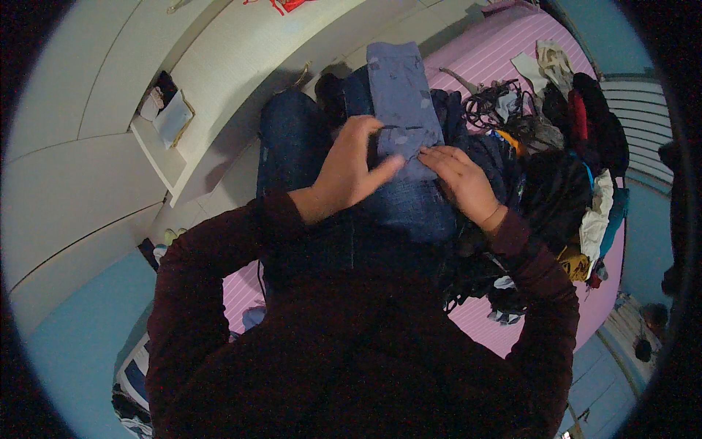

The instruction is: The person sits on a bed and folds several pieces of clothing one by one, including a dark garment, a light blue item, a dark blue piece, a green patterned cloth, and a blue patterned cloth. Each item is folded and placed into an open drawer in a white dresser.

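A blue-grey patterned piece of clothing [404,84], folded into a long narrow strip, lies over my right thigh in blue jeans. Its near end is turned back on itself in a short fold. At the left edge of that fold is my left hand [349,167], thumb spread away from its fingers, slightly smeared by motion. From the right, my right hand [464,179] has its fingertips together on the fold's near right corner, seeming to pinch the fabric. The thumb of the right hand is mostly hidden.
A heap of mixed clothes [556,175] covers much of the pink striped bed [475,44] on my right. Dark cords [501,102] tangle on top. To the left stands a white desk [241,66] with an open compartment holding small items. Pale floor tiles [398,29] show beyond.
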`<state>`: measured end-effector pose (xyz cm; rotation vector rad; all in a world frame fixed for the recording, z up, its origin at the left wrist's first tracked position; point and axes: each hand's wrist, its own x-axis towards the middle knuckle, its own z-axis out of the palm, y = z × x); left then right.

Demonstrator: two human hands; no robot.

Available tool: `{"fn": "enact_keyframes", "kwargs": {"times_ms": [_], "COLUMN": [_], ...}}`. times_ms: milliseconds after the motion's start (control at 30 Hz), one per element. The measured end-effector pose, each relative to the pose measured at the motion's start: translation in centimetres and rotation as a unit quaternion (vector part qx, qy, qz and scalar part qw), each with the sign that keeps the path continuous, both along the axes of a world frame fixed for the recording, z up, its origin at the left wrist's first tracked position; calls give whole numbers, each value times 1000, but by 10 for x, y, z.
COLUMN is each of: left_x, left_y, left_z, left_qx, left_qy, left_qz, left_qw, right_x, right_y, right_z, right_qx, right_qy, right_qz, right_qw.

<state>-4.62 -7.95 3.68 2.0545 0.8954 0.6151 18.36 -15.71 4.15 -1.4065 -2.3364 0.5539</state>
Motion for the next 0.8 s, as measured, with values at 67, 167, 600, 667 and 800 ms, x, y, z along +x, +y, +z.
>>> {"fn": "enact_keyframes", "kwargs": {"times_ms": [67,167,600,667,800], "left_x": [0,6,12,15,21], "left_y": [0,5,34,39,44], "left_z": [2,0,-45,-47,-39], "left_qx": [172,173,-244,-249,-283], "left_qy": [17,83,-28,-22,63], "left_qz": [-97,-189,11,15,17], "left_qw": [980,963,969,968,957], "right_x": [3,8,9,7,-14], "right_y": [3,12,42,34,10], "right_z": [1,5,-7,2,8], "right_qx": [-24,-70,-141,129,26], "right_qy": [42,94,153,5,75], "right_qz": [-10,-26,-269,-202,-171], "right_qw": [999,993,940,971,982]}}
